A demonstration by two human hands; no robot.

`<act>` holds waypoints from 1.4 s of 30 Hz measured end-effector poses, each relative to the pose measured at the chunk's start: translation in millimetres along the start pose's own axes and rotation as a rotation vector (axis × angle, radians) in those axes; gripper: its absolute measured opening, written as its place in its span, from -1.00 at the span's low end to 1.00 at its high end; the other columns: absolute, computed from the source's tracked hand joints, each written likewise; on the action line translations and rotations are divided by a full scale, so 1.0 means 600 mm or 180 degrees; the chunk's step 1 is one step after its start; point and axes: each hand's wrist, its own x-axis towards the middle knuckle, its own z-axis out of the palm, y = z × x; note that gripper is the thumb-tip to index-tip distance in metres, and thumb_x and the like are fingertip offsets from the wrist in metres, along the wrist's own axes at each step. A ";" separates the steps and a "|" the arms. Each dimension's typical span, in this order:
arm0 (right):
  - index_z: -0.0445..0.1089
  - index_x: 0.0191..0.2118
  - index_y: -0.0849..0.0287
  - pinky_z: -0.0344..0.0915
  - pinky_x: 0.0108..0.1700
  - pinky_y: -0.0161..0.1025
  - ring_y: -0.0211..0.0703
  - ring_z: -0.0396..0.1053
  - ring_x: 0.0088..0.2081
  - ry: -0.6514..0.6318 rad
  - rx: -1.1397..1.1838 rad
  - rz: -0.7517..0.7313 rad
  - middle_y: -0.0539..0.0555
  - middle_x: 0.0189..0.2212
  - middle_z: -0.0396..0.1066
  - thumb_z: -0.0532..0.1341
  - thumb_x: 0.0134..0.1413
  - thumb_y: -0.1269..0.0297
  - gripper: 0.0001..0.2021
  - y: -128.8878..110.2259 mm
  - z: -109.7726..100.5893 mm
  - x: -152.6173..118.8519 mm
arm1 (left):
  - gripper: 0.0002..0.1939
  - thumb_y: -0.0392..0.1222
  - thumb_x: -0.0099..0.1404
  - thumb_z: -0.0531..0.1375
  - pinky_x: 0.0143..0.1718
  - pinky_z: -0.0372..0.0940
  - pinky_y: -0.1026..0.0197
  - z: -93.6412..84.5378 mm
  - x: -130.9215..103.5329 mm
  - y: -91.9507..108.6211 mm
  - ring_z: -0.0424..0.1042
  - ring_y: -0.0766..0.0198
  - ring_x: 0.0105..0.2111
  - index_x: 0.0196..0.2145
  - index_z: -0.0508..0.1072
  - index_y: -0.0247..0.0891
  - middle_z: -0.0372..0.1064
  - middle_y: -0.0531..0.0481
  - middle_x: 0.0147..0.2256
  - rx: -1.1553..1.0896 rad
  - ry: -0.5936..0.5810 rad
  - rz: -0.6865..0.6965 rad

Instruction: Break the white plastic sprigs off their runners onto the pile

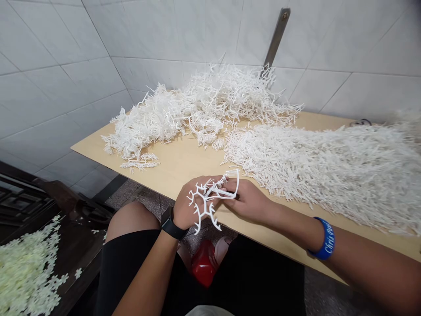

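Note:
A white branched plastic stem (206,210) with small prongs is held between my two hands, above the table's front edge. My left hand (189,204), with a black watch at its wrist, is closed around the stem's middle. From the right, my right hand (248,199) pinches at the stem's other end, where a thin white loop (237,182) sticks up. The fingertips of both hands meet and are partly hidden behind the white piece. A blue wristband (325,239) circles my right forearm.
A tangled heap of white branched pieces (197,105) lies at the table's back. A flatter pile of thin white stems (322,162) covers its right side. Pale small flowers (28,267) lie on a dark wooden surface at lower left. A red stool (204,263) shows between my legs.

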 end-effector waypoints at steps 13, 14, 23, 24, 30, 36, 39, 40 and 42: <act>0.42 -0.43 0.20 0.14 -0.34 -0.29 -0.21 0.30 -0.42 0.0034 -0.0032 0.0022 0.04 -0.48 0.39 0.09 0.27 0.32 -0.73 -0.001 0.001 0.000 | -0.61 -0.13 0.33 0.19 0.01 0.40 0.08 -0.003 0.004 0.008 0.50 0.12 -0.06 0.10 0.43 -0.10 0.51 -0.04 -0.02 0.0052 -0.0018 -0.0035; 0.41 -0.44 0.20 0.13 -0.35 -0.29 -0.21 0.29 -0.43 0.0040 -0.0037 0.0030 0.04 -0.49 0.38 0.09 0.27 0.32 -0.73 -0.001 0.001 0.000 | -0.62 -0.13 0.33 0.19 0.01 0.40 0.08 -0.003 0.004 0.008 0.50 0.12 -0.06 0.10 0.43 -0.10 0.50 -0.04 -0.02 0.0047 -0.0017 -0.0040; 0.43 -0.39 0.20 0.17 -0.34 -0.30 -0.22 0.33 -0.41 0.0001 -0.0013 0.0056 0.05 -0.43 0.45 0.12 0.25 0.34 -0.79 0.001 0.001 -0.001 | -0.62 -0.15 0.32 0.19 -0.01 0.40 0.07 -0.002 0.003 0.005 0.48 0.09 -0.02 0.09 0.43 -0.13 0.49 -0.06 -0.01 0.0053 -0.0041 -0.0035; 0.45 -0.36 0.20 0.18 -0.32 -0.29 -0.20 0.35 -0.38 -0.0021 -0.0009 0.0060 0.06 -0.41 0.46 0.11 0.25 0.35 -0.80 0.001 0.002 -0.001 | -0.61 -0.16 0.31 0.20 -0.01 0.40 0.07 -0.002 0.003 0.005 0.48 0.09 -0.03 0.10 0.43 -0.14 0.49 -0.06 -0.01 0.0064 -0.0055 -0.0041; 0.48 -0.30 0.19 0.20 -0.27 -0.28 -0.18 0.37 -0.34 -0.0047 -0.0006 0.0088 0.07 -0.36 0.48 0.11 0.25 0.37 -0.80 0.004 0.003 0.000 | -0.59 -0.20 0.30 0.20 0.02 0.39 0.09 -0.002 0.002 0.005 0.48 0.11 -0.01 0.11 0.42 -0.12 0.49 -0.05 0.01 0.0004 -0.0075 -0.0099; 0.43 -0.41 0.21 0.14 -0.34 -0.30 -0.21 0.32 -0.41 -0.0004 -0.0073 0.0096 0.04 -0.47 0.42 0.12 0.25 0.34 -0.78 0.001 0.001 -0.001 | -0.62 -0.14 0.33 0.18 0.03 0.37 0.08 -0.002 0.002 0.006 0.48 0.11 -0.03 0.10 0.43 -0.11 0.48 -0.05 0.01 0.0077 -0.0060 -0.0062; 0.41 -0.43 0.20 0.14 -0.34 -0.30 -0.21 0.29 -0.42 0.0052 -0.0076 0.0008 0.04 -0.48 0.41 0.10 0.26 0.34 -0.75 0.000 0.001 0.000 | -0.61 -0.15 0.32 0.19 0.02 0.36 0.09 -0.001 0.003 0.006 0.48 0.14 -0.05 0.10 0.43 -0.10 0.49 -0.04 0.00 0.0145 -0.0007 -0.0033; 0.41 -0.43 0.20 0.15 -0.34 -0.29 -0.21 0.29 -0.42 0.0060 -0.0070 -0.0017 0.04 -0.47 0.41 0.09 0.26 0.34 -0.75 0.000 0.001 0.000 | -0.61 -0.15 0.32 0.19 0.01 0.36 0.09 -0.001 0.003 0.006 0.49 0.14 -0.06 0.10 0.43 -0.10 0.50 -0.04 -0.01 0.0159 0.0007 -0.0024; 0.40 -0.44 0.19 0.16 -0.32 -0.29 -0.21 0.30 -0.42 0.0071 -0.0067 -0.0046 0.04 -0.46 0.42 0.09 0.27 0.34 -0.74 0.000 0.001 0.000 | -0.62 -0.15 0.33 0.18 0.00 0.37 0.09 0.000 0.003 0.006 0.49 0.14 -0.07 0.10 0.43 -0.11 0.50 -0.05 -0.01 0.0176 0.0029 -0.0008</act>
